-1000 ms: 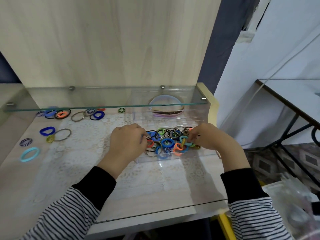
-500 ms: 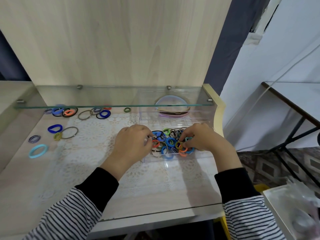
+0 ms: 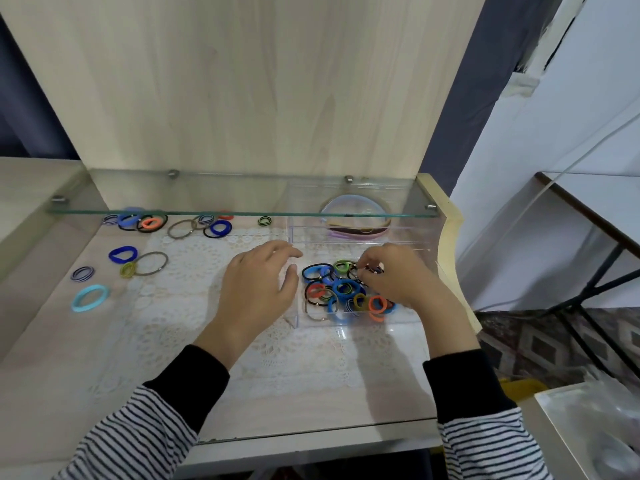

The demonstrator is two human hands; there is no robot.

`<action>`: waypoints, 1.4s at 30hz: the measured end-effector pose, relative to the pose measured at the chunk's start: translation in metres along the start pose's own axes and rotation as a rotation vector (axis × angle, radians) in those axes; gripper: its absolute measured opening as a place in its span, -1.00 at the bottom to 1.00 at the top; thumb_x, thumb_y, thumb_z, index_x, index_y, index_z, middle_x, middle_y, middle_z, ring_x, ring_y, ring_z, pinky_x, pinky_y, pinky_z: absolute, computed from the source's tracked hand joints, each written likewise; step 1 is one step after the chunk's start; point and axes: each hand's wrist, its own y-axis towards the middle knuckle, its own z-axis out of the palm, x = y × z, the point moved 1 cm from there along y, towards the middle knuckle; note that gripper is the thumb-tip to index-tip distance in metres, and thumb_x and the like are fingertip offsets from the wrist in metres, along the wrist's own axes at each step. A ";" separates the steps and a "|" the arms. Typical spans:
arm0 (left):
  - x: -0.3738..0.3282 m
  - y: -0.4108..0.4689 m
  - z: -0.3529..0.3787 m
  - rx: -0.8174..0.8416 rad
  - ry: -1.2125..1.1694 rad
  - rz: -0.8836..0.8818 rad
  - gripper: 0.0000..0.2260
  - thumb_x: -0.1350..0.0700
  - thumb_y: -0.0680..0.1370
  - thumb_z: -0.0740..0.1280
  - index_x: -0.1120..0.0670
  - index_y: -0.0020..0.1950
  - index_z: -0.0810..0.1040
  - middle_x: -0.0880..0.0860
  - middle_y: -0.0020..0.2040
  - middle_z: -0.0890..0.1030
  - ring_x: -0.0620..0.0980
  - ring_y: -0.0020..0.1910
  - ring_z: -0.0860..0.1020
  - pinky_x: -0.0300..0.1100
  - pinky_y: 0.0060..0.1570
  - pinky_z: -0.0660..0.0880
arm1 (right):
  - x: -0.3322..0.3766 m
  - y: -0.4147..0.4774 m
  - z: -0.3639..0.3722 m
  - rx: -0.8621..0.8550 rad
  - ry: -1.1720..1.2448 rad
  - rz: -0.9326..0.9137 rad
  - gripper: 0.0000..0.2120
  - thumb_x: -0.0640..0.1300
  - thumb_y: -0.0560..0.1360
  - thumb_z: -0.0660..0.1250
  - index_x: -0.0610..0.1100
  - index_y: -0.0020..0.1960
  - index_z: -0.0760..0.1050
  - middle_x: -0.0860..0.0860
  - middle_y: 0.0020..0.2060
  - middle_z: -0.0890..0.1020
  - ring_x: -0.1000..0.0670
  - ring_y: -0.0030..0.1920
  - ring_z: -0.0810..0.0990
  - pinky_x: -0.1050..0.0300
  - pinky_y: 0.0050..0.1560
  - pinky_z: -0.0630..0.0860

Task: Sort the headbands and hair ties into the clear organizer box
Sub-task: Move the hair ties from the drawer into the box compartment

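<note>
- Your right hand (image 3: 394, 277) curls its fingertips into the heap of coloured elastic hair ties (image 3: 343, 289), which lies in the near compartment of the clear plastic organizer box (image 3: 346, 328). I cannot tell whether it pinches one.
- Your left hand (image 3: 258, 289) is relaxed and holds nothing, just outside the box's left wall.
- The loops overlap, so lifting one may drag its neighbours out.
- The pastel headbands (image 3: 356, 231) beyond your right fingertips are blurred behind the glass shelf (image 3: 207, 212).

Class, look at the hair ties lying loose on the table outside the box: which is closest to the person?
The light blue hair tie, alone at the far left; the dark striped tie and every other loose one lie farther back.
</note>
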 end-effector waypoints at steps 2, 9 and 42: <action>0.009 -0.005 -0.005 -0.050 0.035 -0.004 -0.80 0.04 0.53 0.20 -0.06 0.09 0.56 -0.14 0.09 0.60 -0.09 0.03 0.58 -0.06 0.03 0.48 | 0.016 0.001 0.004 -0.058 0.040 -0.023 -0.81 -0.03 0.50 0.29 -0.01 0.07 0.56 -0.03 0.02 0.60 -0.06 0.08 0.51 0.02 0.07 0.49; 0.053 -0.019 -0.021 -0.109 0.207 -0.100 -0.77 0.05 0.49 0.23 0.01 0.09 0.57 -0.05 0.06 0.61 0.01 0.00 0.59 -0.04 0.03 0.47 | 0.084 0.009 0.030 -0.221 0.064 -0.170 -0.71 -0.07 0.51 0.25 -0.08 0.22 0.48 -0.07 0.08 0.57 -0.13 0.14 0.46 -0.07 0.15 0.43; 0.152 -0.040 -0.038 -0.171 0.437 -0.406 -0.69 0.01 0.43 0.27 0.10 0.07 0.65 0.15 0.30 0.56 0.25 0.31 0.47 0.20 0.22 0.38 | 0.182 0.087 0.139 -0.045 0.040 -0.163 -0.37 0.09 0.59 0.02 -0.19 0.54 -0.04 -0.16 0.52 0.06 -0.14 0.51 0.02 -0.07 0.48 -0.04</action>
